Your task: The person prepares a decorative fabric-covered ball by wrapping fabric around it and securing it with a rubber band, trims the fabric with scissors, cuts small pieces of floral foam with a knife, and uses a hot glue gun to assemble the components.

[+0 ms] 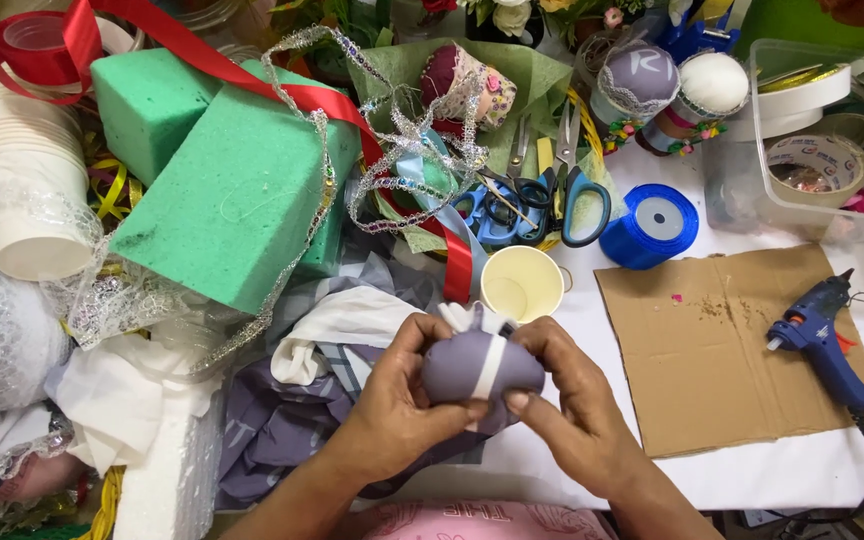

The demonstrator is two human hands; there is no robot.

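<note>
A small round ball (482, 368) wrapped in soft purple cloth, with one white stripe down its middle, is held low in the middle of the table. It is gripped by the left hand (397, 405) and the right hand (567, 400), with fingers closed around both sides. The gathered cloth end is pointed up and away. Just behind it, one paper cup (521, 284) is seen. Two green foam blocks (237, 190), one blue ribbon roll (649, 226) and one blue glue gun (820, 338) on flat brown cardboard (722, 350) are seen too.

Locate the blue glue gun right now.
Head view, far right: the blue glue gun lies on the right edge of the cardboard sheet, beyond the right hand, untouched.
</note>
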